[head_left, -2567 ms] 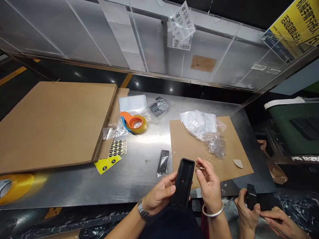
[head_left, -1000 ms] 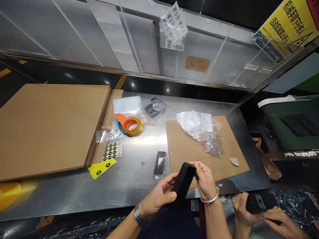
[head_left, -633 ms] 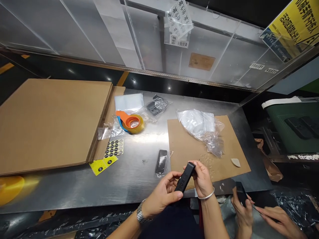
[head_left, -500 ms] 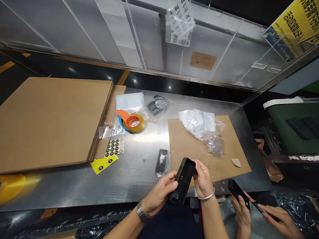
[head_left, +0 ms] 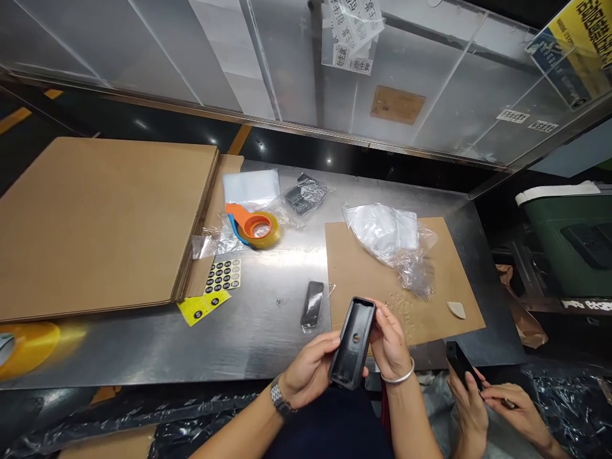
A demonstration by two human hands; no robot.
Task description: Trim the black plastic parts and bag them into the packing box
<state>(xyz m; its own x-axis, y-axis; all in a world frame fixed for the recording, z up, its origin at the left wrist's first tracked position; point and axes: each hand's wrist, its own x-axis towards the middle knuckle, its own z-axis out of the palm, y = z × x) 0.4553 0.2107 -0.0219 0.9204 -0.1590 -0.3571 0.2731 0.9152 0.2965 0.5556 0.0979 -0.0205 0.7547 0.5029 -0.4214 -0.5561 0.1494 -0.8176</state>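
Both my hands grip a long black hollow case (head_left: 352,344), its open side facing up toward me and a small round hole showing in its floor. My left hand (head_left: 313,370), with a metal-band watch at the wrist, wraps the left and lower edge. On the upper right edge are the closed fingers of my right hand (head_left: 388,335), which has a silver bangle at the wrist. Just beyond the case, a flat black part in a clear bag (head_left: 313,305) lies on the metal table (head_left: 258,344).
Left stands a stack of cardboard sheets (head_left: 105,217), beside an orange tape dispenser (head_left: 251,223) and round-label sheets (head_left: 223,275). Clear plastic bags (head_left: 382,229) lie on a cardboard sheet (head_left: 354,268). At right, a co-worker's hands (head_left: 468,408) hold another black part (head_left: 463,364).
The case in my hands has turned so its hollow inside faces me more fully. The co-worker's hands have come closer together. The camera view has shifted slightly.
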